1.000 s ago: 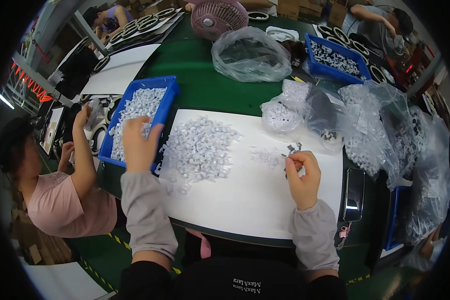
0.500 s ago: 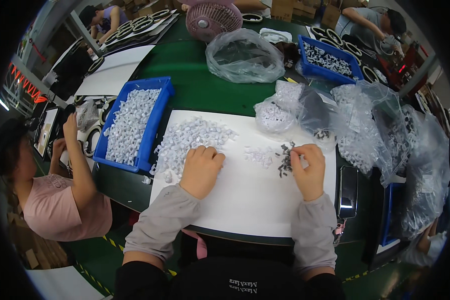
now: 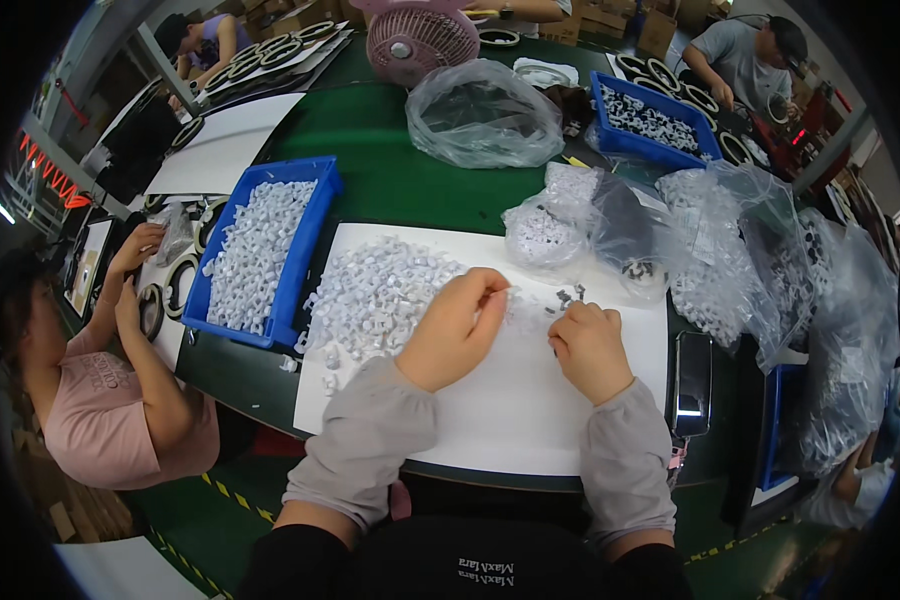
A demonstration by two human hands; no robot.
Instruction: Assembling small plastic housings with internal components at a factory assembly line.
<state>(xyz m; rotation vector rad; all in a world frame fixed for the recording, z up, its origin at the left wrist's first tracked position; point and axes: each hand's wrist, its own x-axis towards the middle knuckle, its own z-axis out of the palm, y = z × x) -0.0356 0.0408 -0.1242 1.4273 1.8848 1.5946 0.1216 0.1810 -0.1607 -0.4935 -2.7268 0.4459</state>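
Note:
On the white board point(image 3: 490, 420) in front of me lies a heap of small white plastic parts point(image 3: 375, 290). My left hand point(image 3: 455, 330) is right of that heap, thumb and fingers pinched together; whatever is between them is too small to name. A few small translucent pieces point(image 3: 526, 312) lie just past its fingertips. My right hand point(image 3: 592, 352) rests low over the board with its fingers curled in, and what they hold, if anything, is hidden. Small dark grey pieces point(image 3: 566, 296) lie right beyond its fingers, partly covered by them.
A blue bin point(image 3: 322, 215) of white parts stands left of the board, another blue bin point(image 3: 660, 152) at the back right. Plastic bags of parts point(image 3: 705, 260) crowd the right side, near a phone point(image 3: 693, 385). A pink fan point(image 3: 420, 45) stands behind. A co-worker point(image 3: 120, 400) sits at left.
My left hand has moved right, from the white heap toward the translucent pieces. My right hand has shifted slightly left and down, its fingers now curled over the dark pieces.

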